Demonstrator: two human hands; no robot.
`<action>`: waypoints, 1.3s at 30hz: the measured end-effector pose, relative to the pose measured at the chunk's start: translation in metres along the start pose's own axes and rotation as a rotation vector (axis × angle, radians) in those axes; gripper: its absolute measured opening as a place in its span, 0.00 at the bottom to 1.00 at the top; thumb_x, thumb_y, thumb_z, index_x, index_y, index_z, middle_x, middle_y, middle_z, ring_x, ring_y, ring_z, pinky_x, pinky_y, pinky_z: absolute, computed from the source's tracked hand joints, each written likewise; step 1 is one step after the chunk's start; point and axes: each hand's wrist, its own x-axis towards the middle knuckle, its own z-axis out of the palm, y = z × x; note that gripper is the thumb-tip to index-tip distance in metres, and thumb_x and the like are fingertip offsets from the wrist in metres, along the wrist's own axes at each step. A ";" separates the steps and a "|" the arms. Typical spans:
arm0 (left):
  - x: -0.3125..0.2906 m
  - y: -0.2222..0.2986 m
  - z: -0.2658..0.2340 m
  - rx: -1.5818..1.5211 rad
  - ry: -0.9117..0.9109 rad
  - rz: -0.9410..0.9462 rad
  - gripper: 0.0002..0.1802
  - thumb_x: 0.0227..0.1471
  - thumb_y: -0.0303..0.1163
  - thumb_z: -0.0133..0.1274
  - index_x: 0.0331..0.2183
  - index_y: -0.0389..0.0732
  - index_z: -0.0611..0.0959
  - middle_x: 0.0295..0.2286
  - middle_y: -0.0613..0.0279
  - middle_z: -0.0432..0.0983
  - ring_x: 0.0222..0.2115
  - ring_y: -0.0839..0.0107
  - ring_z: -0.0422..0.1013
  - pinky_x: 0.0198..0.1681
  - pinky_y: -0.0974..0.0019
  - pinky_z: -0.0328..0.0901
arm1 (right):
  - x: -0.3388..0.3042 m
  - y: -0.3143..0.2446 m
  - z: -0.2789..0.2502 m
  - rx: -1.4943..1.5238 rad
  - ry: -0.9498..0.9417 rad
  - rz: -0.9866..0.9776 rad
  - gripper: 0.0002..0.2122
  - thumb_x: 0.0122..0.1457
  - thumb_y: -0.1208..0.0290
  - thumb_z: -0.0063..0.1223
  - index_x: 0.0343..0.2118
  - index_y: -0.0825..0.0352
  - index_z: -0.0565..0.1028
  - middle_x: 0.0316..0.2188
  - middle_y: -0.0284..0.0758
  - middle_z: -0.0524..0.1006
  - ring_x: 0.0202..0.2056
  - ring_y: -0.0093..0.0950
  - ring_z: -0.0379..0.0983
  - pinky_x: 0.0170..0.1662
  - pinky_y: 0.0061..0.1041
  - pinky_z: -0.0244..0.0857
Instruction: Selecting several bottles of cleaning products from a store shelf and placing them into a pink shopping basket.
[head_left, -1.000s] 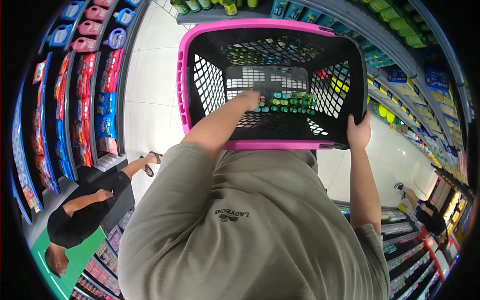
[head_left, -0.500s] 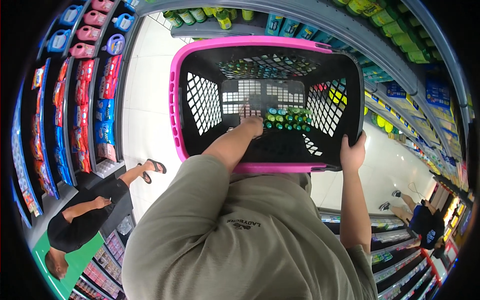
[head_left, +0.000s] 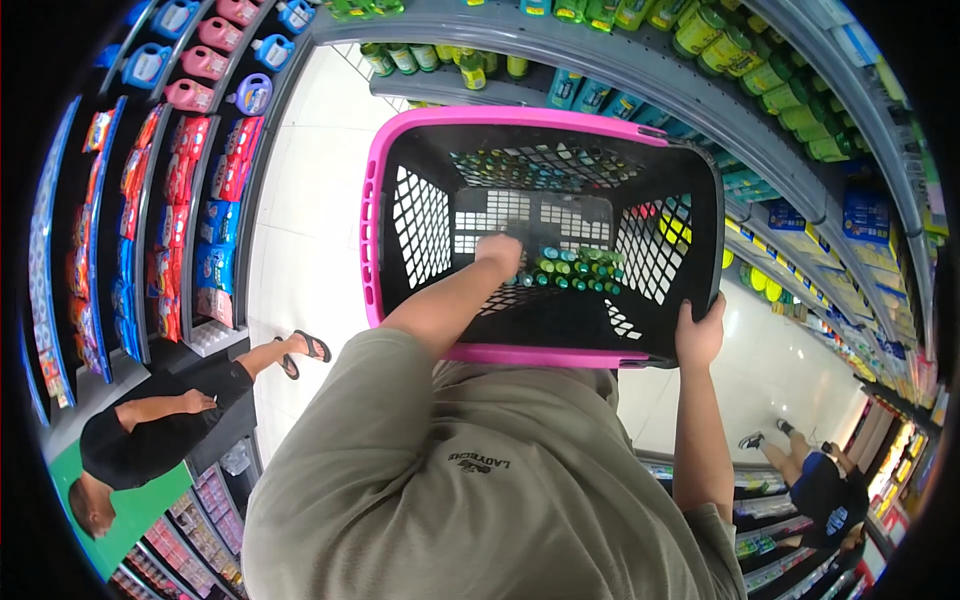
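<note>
pink basket (head_left: 520,120), white tiled floor (head_left: 300,200), stocked shelves (head_left: 700,90)

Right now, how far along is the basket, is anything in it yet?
Done so far: nothing seems to lie in the black and pink basket; its mesh floor shows only the shelves behind it. In hand: the right hand grips the near rim, and the left hand reaches inside, blurred, so what it holds is unclear. Left: the green bottles are on the shelves.

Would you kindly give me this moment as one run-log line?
left hand: inside basket | right hand: gripping basket's near rim | basket: black, pink-rimmed, raised between shelves
</note>
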 end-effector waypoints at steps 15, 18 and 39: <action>-0.148 -0.072 -0.186 -0.281 1.066 0.078 0.14 0.45 0.37 0.61 0.35 0.43 0.81 0.25 0.53 0.79 0.27 0.54 0.76 0.31 0.57 0.70 | 0.000 0.002 0.001 0.011 0.016 -0.026 0.29 0.51 0.62 0.55 0.56 0.67 0.62 0.42 0.49 0.76 0.43 0.49 0.73 0.46 0.41 0.67; -0.182 -0.077 -0.232 -0.402 1.277 0.127 0.15 0.44 0.37 0.63 0.36 0.41 0.83 0.29 0.53 0.80 0.29 0.59 0.77 0.34 0.62 0.70 | 0.002 0.011 0.004 0.017 0.012 -0.027 0.30 0.51 0.62 0.55 0.56 0.67 0.61 0.42 0.50 0.76 0.44 0.49 0.73 0.47 0.41 0.66; -0.129 -0.132 -0.401 -0.288 1.312 -0.158 0.23 0.40 0.41 0.63 0.40 0.42 0.82 0.34 0.51 0.80 0.38 0.56 0.75 0.44 0.57 0.68 | 0.002 0.009 0.005 -0.024 0.004 0.015 0.30 0.50 0.61 0.55 0.56 0.65 0.61 0.37 0.51 0.77 0.39 0.50 0.74 0.43 0.43 0.68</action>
